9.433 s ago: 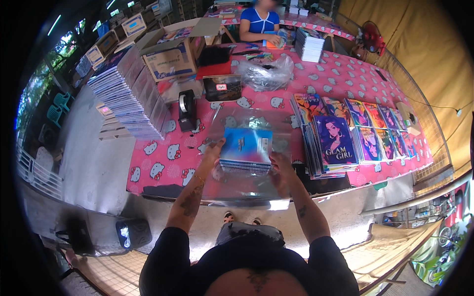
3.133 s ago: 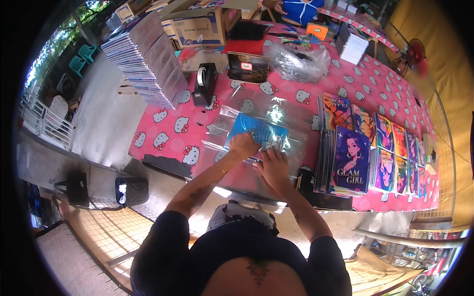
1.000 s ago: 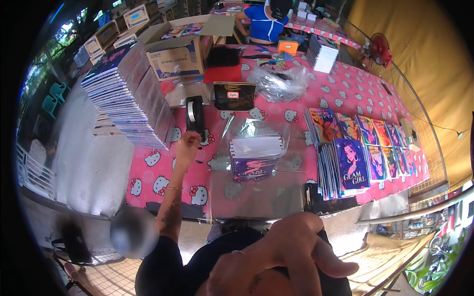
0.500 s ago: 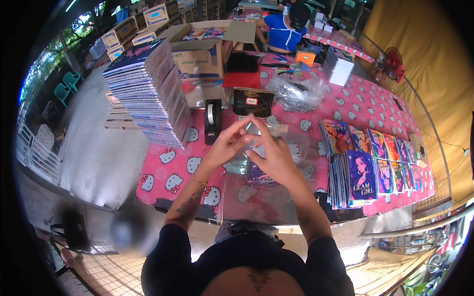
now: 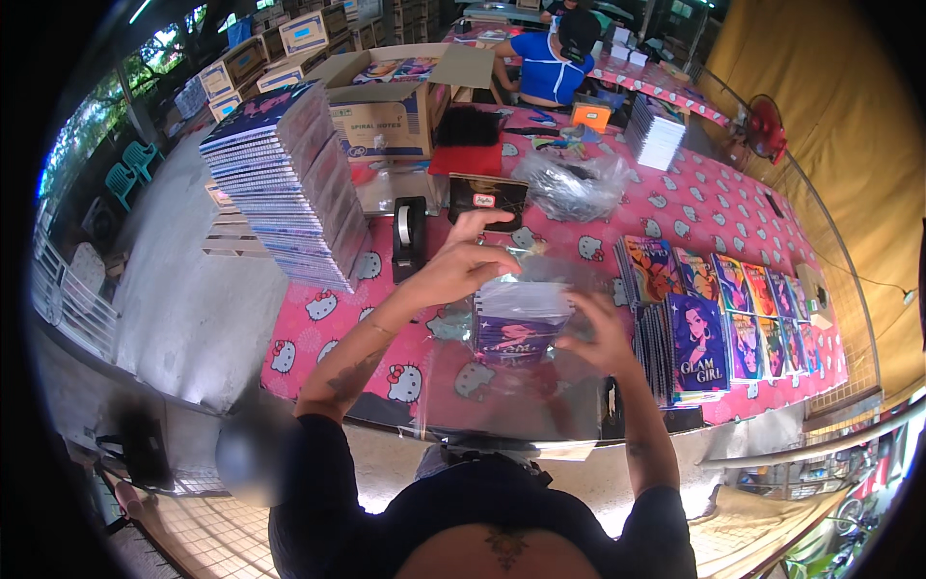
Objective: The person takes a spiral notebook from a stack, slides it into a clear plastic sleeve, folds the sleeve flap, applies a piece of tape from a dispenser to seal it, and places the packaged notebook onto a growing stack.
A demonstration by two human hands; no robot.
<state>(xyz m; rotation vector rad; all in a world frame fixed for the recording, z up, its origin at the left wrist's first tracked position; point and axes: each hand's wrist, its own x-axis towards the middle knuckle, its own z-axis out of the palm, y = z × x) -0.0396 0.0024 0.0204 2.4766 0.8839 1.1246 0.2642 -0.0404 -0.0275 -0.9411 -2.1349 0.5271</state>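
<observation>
A small stack of purple-covered notebooks [image 5: 516, 338] sits on clear plastic film [image 5: 502, 400] in front of me. My left hand [image 5: 468, 259] is above the stack's far left corner, thumb and fingers parted, with nothing visible between them. At the stack's right side is my right hand [image 5: 603, 333], its fingers spread apart. Its fingertips are close to the notebooks' edge; I cannot tell whether they touch. A black tape dispenser [image 5: 409, 236] stands beyond my left wrist.
A tall stack of spiral notebooks [image 5: 289, 188] rises at the left. Rows of colourful notebooks [image 5: 699, 338] lie at the right. Farther back are an open carton [image 5: 386, 121], crumpled clear plastic [image 5: 574, 183] and a white-edged stack [image 5: 658, 130]. A person in blue [image 5: 550, 68] sits beyond the table.
My hands were together above the stack with fingertips meeting. They have moved apart, the left up and left, the right to the stack's right side, uncovering the notebooks.
</observation>
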